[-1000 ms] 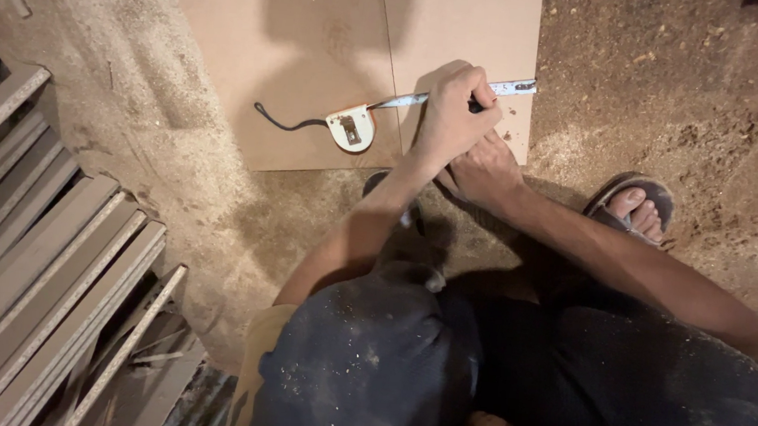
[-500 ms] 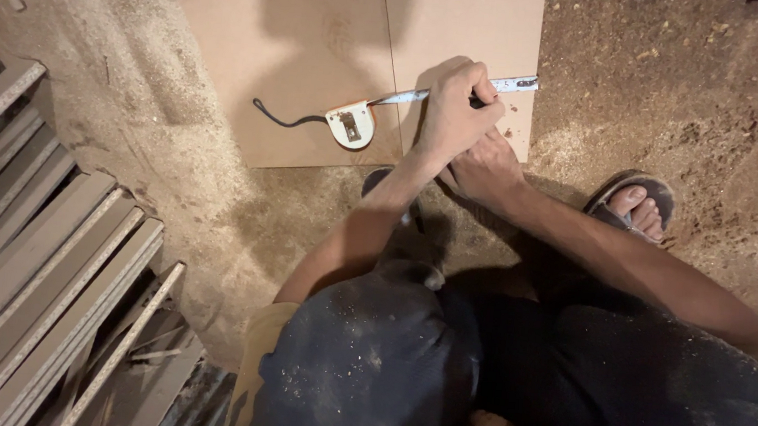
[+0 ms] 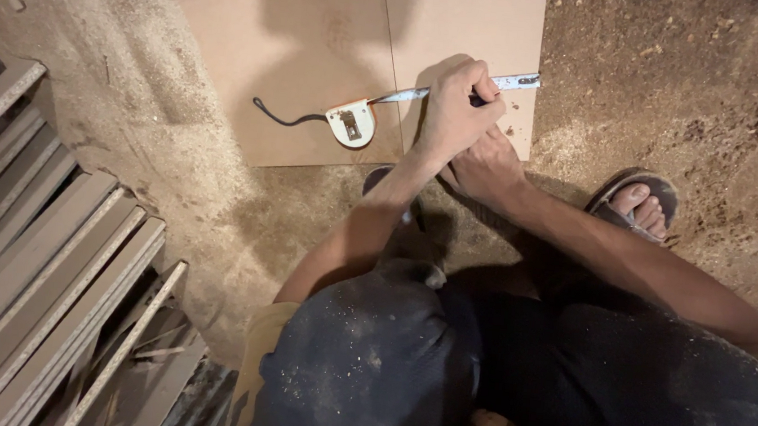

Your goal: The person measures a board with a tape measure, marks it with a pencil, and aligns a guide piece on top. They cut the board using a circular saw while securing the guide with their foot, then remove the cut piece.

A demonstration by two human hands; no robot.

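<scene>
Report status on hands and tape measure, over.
Left hand fisted on tape blade, pressing it to the board. Right hand rests beside it. Tape case lies on board.

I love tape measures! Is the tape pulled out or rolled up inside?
Pulled out. The metal tape stretches from the white case across the brown board, passing under the left hand.

No packages, labels, signs or screens are visible anywhere in view.

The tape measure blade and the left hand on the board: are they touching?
Touching. In the head view, the left hand lies closed over the tape measure blade, which runs in under its fingers and comes out beyond them on the board.
</scene>
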